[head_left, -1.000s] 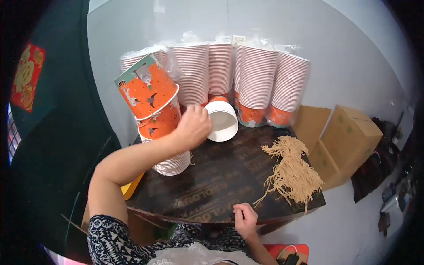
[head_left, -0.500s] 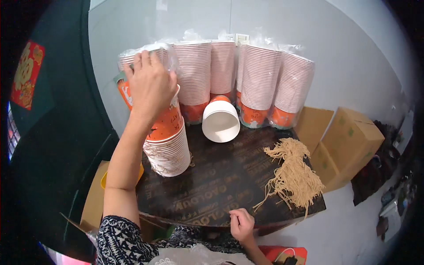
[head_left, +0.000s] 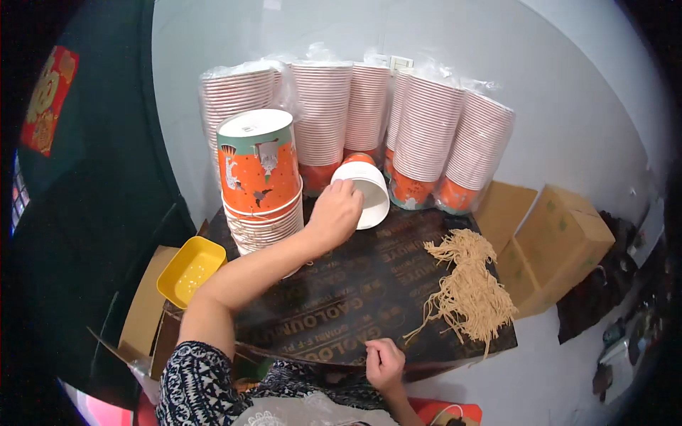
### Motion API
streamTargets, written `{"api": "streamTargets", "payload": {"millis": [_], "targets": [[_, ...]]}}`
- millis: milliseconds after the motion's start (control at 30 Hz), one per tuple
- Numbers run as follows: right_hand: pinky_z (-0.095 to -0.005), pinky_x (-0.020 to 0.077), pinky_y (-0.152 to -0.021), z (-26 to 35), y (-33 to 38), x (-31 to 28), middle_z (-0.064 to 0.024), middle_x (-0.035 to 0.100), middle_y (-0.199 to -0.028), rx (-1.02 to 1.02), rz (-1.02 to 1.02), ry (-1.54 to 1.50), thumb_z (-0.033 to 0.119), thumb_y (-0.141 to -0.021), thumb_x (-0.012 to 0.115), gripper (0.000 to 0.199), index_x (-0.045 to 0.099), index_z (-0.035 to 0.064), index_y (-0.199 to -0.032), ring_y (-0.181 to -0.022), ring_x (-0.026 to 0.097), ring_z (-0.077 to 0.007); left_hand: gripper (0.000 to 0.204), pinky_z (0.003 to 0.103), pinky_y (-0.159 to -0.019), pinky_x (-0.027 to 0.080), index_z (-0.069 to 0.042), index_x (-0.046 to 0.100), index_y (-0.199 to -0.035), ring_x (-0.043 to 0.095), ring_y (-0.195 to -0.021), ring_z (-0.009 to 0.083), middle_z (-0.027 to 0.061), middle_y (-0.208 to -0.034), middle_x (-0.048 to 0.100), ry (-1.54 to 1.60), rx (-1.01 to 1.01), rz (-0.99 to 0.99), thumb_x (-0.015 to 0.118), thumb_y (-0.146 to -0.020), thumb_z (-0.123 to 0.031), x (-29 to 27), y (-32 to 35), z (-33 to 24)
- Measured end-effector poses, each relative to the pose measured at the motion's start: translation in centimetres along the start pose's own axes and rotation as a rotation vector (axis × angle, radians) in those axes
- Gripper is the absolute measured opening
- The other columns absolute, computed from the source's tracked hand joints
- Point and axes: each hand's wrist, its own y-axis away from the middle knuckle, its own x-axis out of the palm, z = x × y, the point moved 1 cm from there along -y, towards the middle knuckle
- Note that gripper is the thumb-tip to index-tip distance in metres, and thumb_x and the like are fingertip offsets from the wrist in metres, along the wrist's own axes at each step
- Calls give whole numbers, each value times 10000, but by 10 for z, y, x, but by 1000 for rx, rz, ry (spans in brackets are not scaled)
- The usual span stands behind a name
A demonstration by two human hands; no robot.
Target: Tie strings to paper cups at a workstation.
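Fingers of your left hand (head_left: 335, 211) now curl over the rim of the white paper bowl lying on its side (head_left: 364, 192), having left the orange printed bowl stack (head_left: 261, 186) (now upright); your right hand (head_left: 383, 362) stays loosely curled at the dark board's edge (head_left: 334, 334).

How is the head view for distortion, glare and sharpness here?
Head view: heavy fisheye bending with black corners; glare on the plastic-wrapped stacks of paper cups; the left hand on the white paper bowl is sharp, as is the pile of tan strings.
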Motion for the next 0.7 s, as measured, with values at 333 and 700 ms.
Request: {"api": "streamTargets", "payload": {"millis": [333, 700], "targets": [[-362, 523, -569, -5, 1, 5, -161, 665, -787, 2, -11, 9, -36, -825, 624, 103, 669, 14, -903, -649, 660, -310, 82, 422, -753, 508, -35, 595, -868, 601, -857, 323, 152, -869, 591, -67, -170, -50, 582, -795, -70, 125, -20, 55], [-349, 519, -577, -2, 1, 3, -154, 652, -768, -28, -18, 24, -83, -824, 606, 118, 646, -10, -907, -650, 655, -293, 64, 410, -734, 523, -72, 597, -860, 655, -802, 277, 107, -796, 656, -184, -206, 64, 612, -802, -94, 108, -24, 35]]}}
